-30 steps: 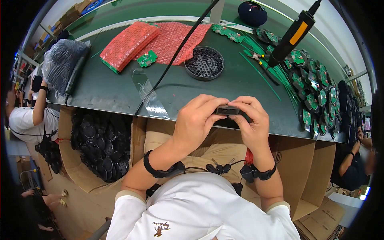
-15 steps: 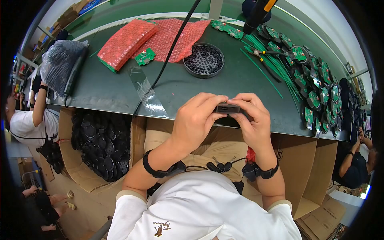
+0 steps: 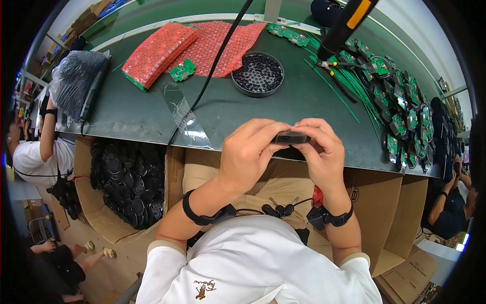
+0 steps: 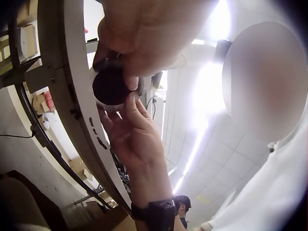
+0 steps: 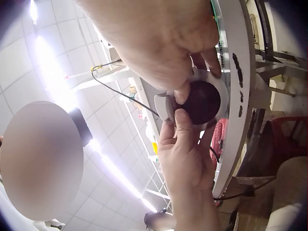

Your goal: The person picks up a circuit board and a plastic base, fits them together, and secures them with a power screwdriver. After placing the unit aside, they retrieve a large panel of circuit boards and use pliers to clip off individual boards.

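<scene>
Both hands hold one dark round casing (image 3: 290, 138) just above the table's front edge. In the head view the left hand (image 3: 250, 152) pinches its left side and the right hand (image 3: 324, 152) its right side, fingers on top and thumbs below. A small slot shows on the casing's near edge. The left wrist view shows the casing's flat black face (image 4: 111, 87) between the left hand (image 4: 149, 36) and the right hand (image 4: 139, 149). From the right wrist, the same black face (image 5: 203, 102) appears, thumb tips meeting at its side.
On the green table (image 3: 126, 114) lie red bubble wrap (image 3: 159, 53), a circuit board (image 3: 183, 70), a round tray (image 3: 258, 94) of small black parts, green sticks (image 3: 331, 91) and a heap of boards (image 3: 405, 114). A black-orange tool (image 3: 344, 30) hangs above. Cartons (image 3: 174, 175) stand below.
The hands keep their hold on the casing, which has tilted slightly. The hanging tool has swung left and then partly back to the right.
</scene>
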